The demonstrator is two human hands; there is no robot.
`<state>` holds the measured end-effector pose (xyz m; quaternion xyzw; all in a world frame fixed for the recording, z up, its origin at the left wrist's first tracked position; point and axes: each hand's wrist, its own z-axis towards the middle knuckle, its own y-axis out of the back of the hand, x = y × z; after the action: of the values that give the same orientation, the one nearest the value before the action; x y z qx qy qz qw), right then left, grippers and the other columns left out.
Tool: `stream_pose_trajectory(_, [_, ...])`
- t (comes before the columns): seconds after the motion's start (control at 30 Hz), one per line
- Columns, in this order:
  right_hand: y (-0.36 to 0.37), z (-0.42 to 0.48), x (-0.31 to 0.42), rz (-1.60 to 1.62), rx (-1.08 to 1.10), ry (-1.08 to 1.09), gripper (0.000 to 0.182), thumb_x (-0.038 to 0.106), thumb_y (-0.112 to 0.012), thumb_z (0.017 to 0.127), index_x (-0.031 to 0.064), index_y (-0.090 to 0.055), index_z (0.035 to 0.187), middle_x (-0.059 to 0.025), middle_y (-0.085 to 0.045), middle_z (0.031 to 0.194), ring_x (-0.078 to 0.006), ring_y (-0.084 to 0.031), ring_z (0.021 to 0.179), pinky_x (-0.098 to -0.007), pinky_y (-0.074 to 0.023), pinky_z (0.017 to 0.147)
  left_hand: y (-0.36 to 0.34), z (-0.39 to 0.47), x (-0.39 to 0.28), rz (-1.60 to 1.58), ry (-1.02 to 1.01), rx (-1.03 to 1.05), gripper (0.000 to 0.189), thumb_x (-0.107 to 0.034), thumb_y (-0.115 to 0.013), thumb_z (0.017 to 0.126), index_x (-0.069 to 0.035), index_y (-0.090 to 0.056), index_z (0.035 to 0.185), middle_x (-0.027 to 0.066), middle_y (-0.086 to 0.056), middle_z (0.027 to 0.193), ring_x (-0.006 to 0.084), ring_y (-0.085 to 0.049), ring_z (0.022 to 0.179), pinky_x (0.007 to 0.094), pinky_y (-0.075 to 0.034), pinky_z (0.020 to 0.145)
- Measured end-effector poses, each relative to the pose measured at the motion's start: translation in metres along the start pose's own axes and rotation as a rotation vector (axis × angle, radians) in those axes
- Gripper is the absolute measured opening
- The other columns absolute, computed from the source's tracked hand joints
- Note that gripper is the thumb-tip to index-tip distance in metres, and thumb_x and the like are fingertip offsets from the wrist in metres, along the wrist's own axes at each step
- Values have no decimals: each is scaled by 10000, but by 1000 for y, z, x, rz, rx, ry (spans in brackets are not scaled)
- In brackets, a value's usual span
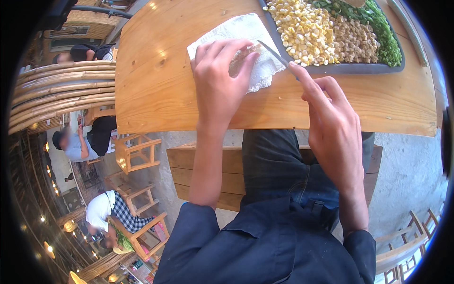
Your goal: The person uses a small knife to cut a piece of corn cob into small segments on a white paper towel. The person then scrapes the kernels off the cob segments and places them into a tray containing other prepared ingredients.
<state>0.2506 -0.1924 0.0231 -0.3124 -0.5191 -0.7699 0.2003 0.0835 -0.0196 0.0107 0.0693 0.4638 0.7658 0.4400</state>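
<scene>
My left hand is curled over a crumpled white paper sheet on the wooden table. A brown, grainy-looking patch shows between its thumb and fingers. Whether the fingers grip it is not clear. In my right hand is a knife with a narrow blade, the index finger laid along it. The blade points up and left, its tip close to the left fingertips. Beyond the right hand lies a dark tray with yellow corn kernels, small brown cubes and chopped greens.
The wooden table ends just in front of my lap. Under me is a slatted wooden bench. Wooden stools and a bamboo railing stand at left, with several people beyond. A long strip lies right of the tray.
</scene>
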Motion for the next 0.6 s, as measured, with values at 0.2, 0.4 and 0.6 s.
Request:
stream_pose_trajectory(0.2, [0,0,1,-51,45,-2,782,-133,-635,892,172,-648,1613,-129,-693,1167,-369,-753,829,-479,-596,684,-7,-2,-8,16,65,-52,130,-118,-915,927,-106,-896,1055,55,-854,1059,281,-751,1036,399,-588,939])
stream_pose_trajectory(0.4, [0,3,10,-50,83,-51,758,-164,-596,955,203,-663,1615,-143,-693,1136,-360,-750,947,-499,-600,779,-5,-3,-5,10,52,-61,133,-100,-910,925,-106,-901,1057,56,-854,1051,281,-751,1028,400,-589,934])
stream_pose_trajectory(0.6, [-9,18,15,-89,109,-43,790,-164,-597,918,197,-655,1618,-142,-691,1148,-390,-725,933,-505,-585,782,-5,-8,-3,-25,82,-57,126,-135,-906,927,-129,-891,1052,40,-842,1050,282,-728,1030,420,-556,957])
